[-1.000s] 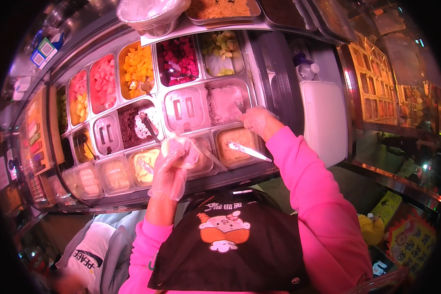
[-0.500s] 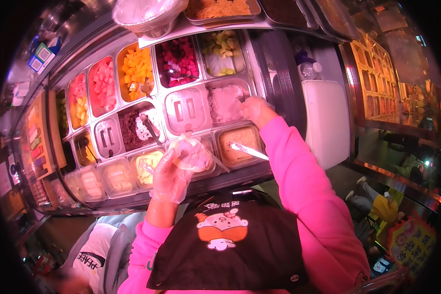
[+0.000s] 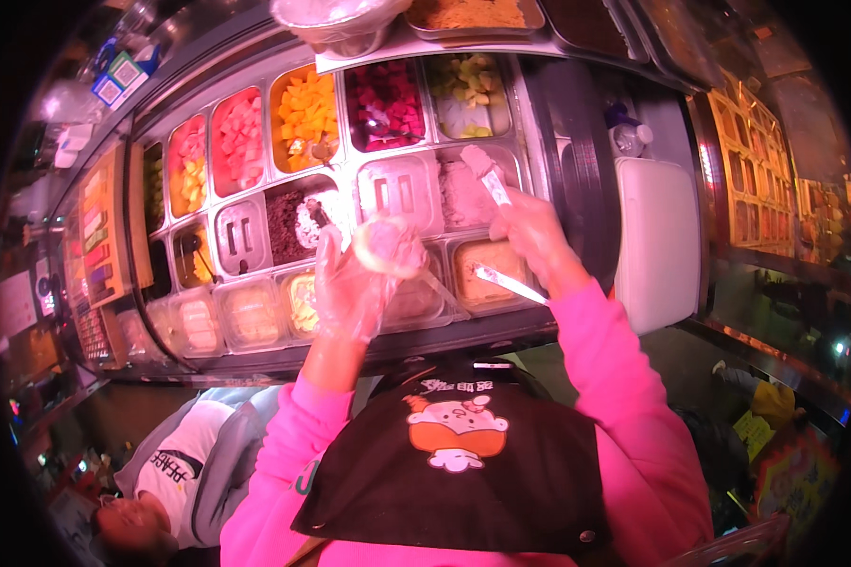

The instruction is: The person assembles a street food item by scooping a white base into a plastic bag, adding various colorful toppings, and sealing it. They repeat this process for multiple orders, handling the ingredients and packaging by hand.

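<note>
My gloved left hand is closed around the edge of a round pale piece with pinkish paste on it; its exact kind is unclear. My gloved right hand grips a spatula, whose raised tip carries a lump of pinkish-mauve paste. Under that tip sits a metal tub of similar mauve paste. Closer to me, a tub of tan paste has another spatula resting in it, below my right hand.
Tubs of mango cubes, pink cubes, red cubes and green pieces line the far row. A lidded tub sits mid-counter. A white box stands right. Another person is at lower left.
My right hand has lifted out of the mauve paste tub, bringing up a paste-loaded spatula. My left hand still holds the round piece, now turned differently. The whole view has shifted slightly.
</note>
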A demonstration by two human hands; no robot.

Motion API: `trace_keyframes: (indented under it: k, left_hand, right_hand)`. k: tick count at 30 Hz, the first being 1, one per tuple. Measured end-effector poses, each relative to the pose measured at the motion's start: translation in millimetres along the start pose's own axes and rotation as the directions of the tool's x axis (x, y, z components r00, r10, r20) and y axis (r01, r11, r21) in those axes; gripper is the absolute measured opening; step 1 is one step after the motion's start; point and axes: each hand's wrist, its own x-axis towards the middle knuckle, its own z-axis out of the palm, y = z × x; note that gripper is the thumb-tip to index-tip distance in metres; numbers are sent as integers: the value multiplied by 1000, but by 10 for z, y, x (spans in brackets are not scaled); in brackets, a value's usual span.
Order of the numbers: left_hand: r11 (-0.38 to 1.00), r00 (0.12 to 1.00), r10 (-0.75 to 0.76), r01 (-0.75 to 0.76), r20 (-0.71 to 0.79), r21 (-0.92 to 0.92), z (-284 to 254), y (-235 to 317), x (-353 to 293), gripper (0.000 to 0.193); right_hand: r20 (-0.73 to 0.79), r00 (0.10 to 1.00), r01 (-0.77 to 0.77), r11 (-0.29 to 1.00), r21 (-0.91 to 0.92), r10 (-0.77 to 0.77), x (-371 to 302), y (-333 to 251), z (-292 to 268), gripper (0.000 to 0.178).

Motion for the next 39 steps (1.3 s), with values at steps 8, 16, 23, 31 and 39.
trace_keyframes:
  k: [8,16,23,31,39]
  left_hand:
    - [987,871,-159,150,464,56,302,-185,84,98]
    - [927,984,158,-175,80,332,200,-349,-192,53]
    - [763,901,369,-433,227,480,141,-335,-338,33]
    - [837,909,352,-412,224,360,-83,-112,-652,43]
    - [974,968,213,-200,130,-108,-347,-55,-1243,52]
  right_hand:
    - [339,542,624,97,-776,-769,-1001,135,707,57]
    - [353,625,551,73,-831,-696,-1148,431,975,65]
    - [349,851,508,783,-360,-392,-1297,183,1080,53]
    - [324,945,11,988,-155,41,-1697,-534,1142,57]
    - [68,979,139,386,-912,-191,118,42,-206,43]
